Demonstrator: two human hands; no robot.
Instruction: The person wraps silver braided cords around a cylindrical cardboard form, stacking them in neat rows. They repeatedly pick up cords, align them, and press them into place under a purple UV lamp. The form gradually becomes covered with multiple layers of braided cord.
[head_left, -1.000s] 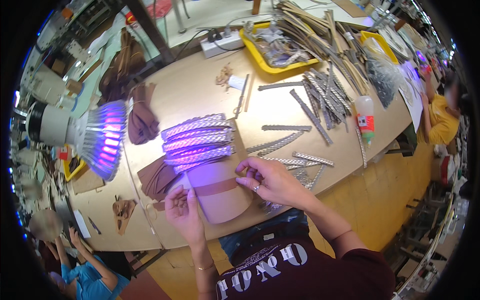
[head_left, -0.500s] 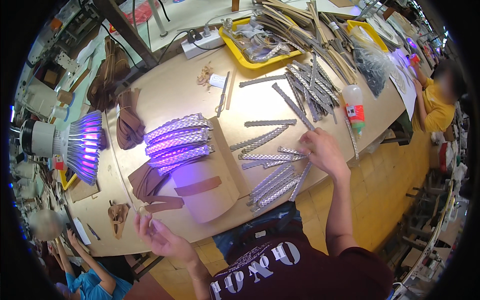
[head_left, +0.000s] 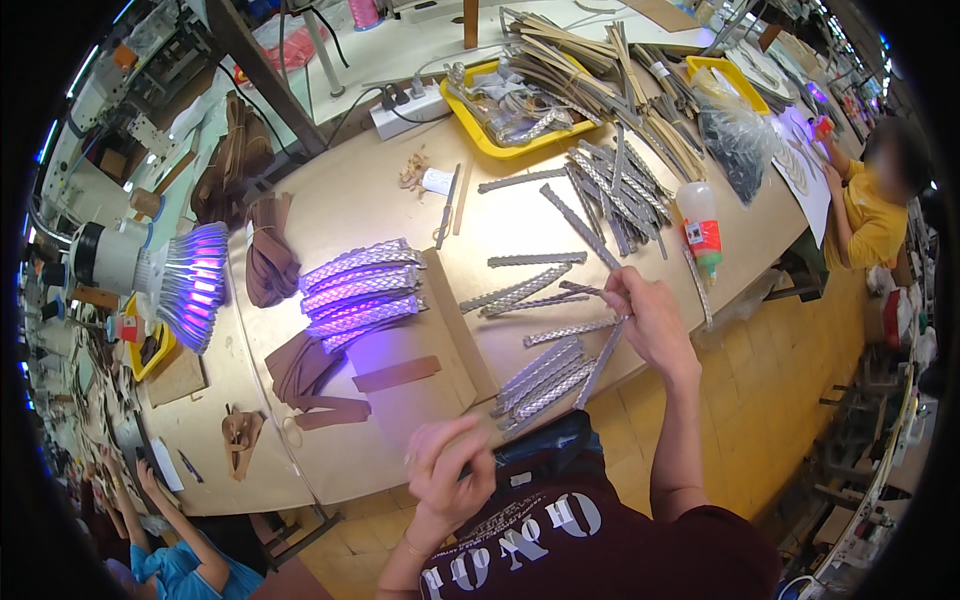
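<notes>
Silver braided strip (head_left: 603, 362) now lifted by right hand (head_left: 645, 318).

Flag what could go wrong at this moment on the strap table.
1. The right hand pinches one silver braided strap over the loose strap group near the table edge; a snag might drag some off.
2. The glue bottle stands upright close to that arm and could be tipped.
3. The left hand is off the table, steadying nothing.
</notes>
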